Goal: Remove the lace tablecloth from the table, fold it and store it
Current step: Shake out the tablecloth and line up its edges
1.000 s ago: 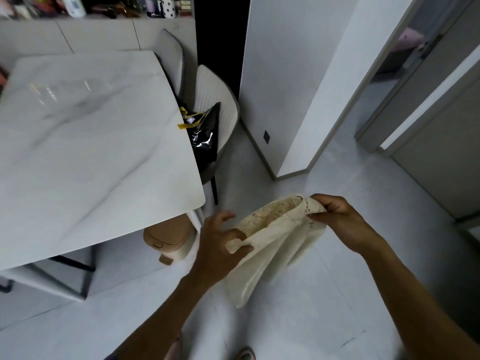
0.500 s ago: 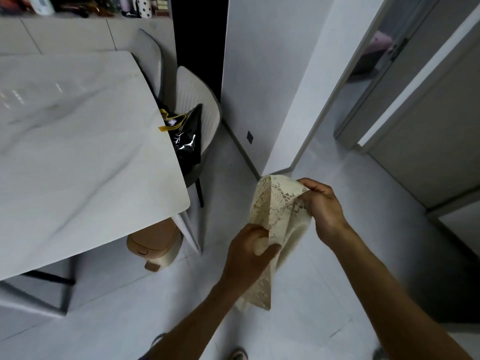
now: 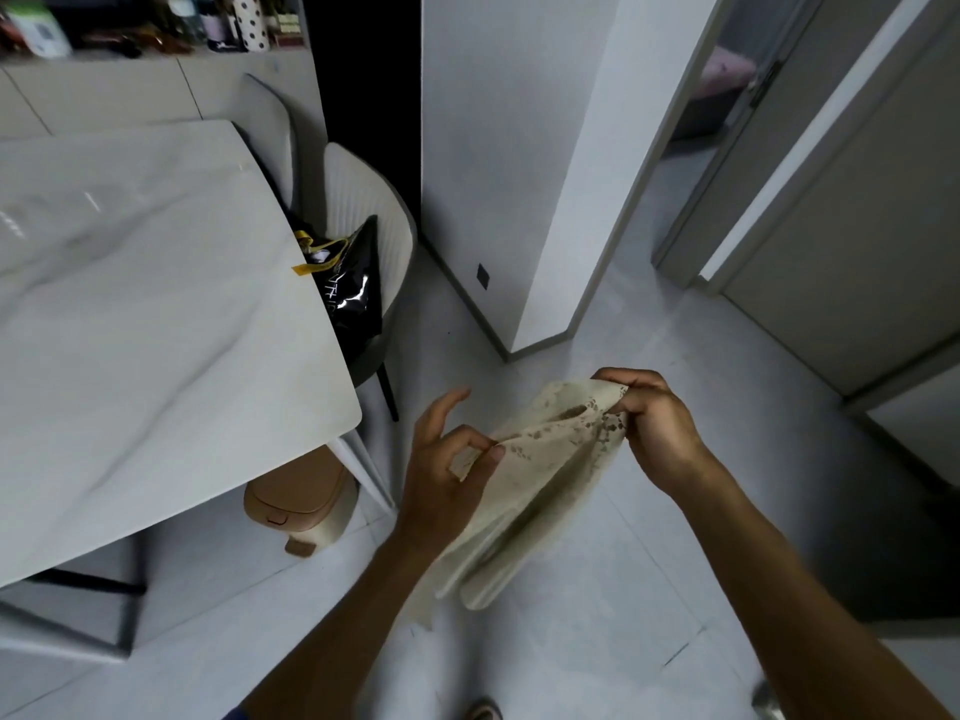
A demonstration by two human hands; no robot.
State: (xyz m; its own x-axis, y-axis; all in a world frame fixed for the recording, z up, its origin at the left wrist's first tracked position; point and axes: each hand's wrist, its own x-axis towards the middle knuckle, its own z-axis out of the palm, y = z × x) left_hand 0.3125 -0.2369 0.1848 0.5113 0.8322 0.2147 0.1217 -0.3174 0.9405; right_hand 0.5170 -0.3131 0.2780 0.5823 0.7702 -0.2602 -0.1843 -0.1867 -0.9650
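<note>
The cream lace tablecloth (image 3: 540, 475) is folded into a narrow bundle and hangs in the air over the floor, to the right of the white marble table (image 3: 145, 324). My right hand (image 3: 657, 428) pinches its upper right corner. My left hand (image 3: 447, 459) holds the left edge between thumb and fingers, with the index finger lifted. The lower end of the cloth droops below my left wrist. The tabletop is bare.
A white chair (image 3: 374, 200) with a black glossy bag (image 3: 353, 293) stands at the table's far corner. A tan bin (image 3: 301, 496) sits under the table's near corner. A white wall corner (image 3: 519, 200) and open doorways (image 3: 727, 122) lie ahead on the right.
My hands have moved apart, spreading the cloth's top edge from upright to nearly level. My left hand went from a closed fist on the cloth to a looser pinch. The view shifted.
</note>
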